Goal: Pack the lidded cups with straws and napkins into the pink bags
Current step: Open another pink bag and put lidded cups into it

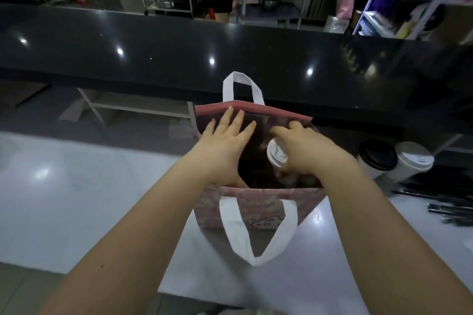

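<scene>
inside the pink bag (256, 210), upright lidded cup (276, 155) in curled right hand (304, 151); left hand (225, 146) flat, straight-fingered

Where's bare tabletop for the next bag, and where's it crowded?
Bare: white table left of the pink bag. Crowded: right of the bag, black-lidded cup, white-lidded cup and straws. The bag's mouth holds the left hand, right hand and held cup.
</scene>
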{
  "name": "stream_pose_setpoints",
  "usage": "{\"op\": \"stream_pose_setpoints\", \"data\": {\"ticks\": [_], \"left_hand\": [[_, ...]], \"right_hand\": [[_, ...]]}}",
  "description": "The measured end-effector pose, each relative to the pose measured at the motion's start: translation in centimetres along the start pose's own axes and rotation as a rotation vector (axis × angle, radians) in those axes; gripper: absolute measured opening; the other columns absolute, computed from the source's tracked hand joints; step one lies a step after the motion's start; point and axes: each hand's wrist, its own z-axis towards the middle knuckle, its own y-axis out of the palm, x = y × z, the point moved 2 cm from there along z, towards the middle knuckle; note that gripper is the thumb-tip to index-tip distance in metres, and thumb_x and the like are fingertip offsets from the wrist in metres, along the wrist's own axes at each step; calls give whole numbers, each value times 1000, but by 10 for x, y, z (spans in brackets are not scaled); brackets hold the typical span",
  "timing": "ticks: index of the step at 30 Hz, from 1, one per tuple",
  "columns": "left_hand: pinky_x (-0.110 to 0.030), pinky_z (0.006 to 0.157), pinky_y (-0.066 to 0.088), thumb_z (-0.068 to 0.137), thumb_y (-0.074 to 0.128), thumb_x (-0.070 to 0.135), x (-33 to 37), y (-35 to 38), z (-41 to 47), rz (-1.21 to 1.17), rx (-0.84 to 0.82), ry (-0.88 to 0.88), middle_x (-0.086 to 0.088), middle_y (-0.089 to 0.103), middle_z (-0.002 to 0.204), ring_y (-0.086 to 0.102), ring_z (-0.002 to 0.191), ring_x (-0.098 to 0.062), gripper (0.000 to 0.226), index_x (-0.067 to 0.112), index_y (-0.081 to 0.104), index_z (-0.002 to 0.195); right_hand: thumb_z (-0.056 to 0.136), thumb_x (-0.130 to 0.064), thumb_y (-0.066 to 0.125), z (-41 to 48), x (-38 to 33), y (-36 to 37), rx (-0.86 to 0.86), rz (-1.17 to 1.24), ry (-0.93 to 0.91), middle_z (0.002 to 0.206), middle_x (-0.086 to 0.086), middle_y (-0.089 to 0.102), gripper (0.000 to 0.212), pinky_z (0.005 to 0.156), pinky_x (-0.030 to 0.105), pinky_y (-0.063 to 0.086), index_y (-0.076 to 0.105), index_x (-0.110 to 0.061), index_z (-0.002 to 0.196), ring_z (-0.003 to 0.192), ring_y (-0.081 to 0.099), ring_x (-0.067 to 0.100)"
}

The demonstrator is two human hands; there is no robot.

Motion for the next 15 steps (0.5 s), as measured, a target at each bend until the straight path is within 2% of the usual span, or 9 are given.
{"op": "stream_pose_setpoints", "data": {"ticks": [3,7,9,15], "left_hand": [[-50,115,-14,65,76,67,5,5,-7,20,0,17,-2,-24,161,-32,143,-24,132,30,-16,152],[-49,114,-16,62,75,69,5,3,-14,15,8,38,-2,-23,161,-37,138,-19,135,29,-17,152],[-49,114,-15,61,75,70,4,2,-17,5,27,47,-2,-21,161,-33,141,-19,135,28,-15,152],[-47,115,-15,57,75,73,0,0,-26,-21,67,49,-3,-20,162,-30,144,-21,138,29,-13,153]], "right_hand": [[68,-33,83,6,0,2,-59,-45,54,136,8,43,86,88,38,47,35,-28,138,119,48,31],[72,-23,81,14,-14,1,-133,-105,69,133,12,45,80,91,42,49,36,-22,139,118,50,34],[78,-19,75,16,-22,3,-139,-124,58,135,13,42,76,95,45,48,34,-21,142,121,47,35],[74,-22,80,9,-26,17,-144,37,26,136,10,42,84,96,44,48,31,-25,142,122,46,33]]}}
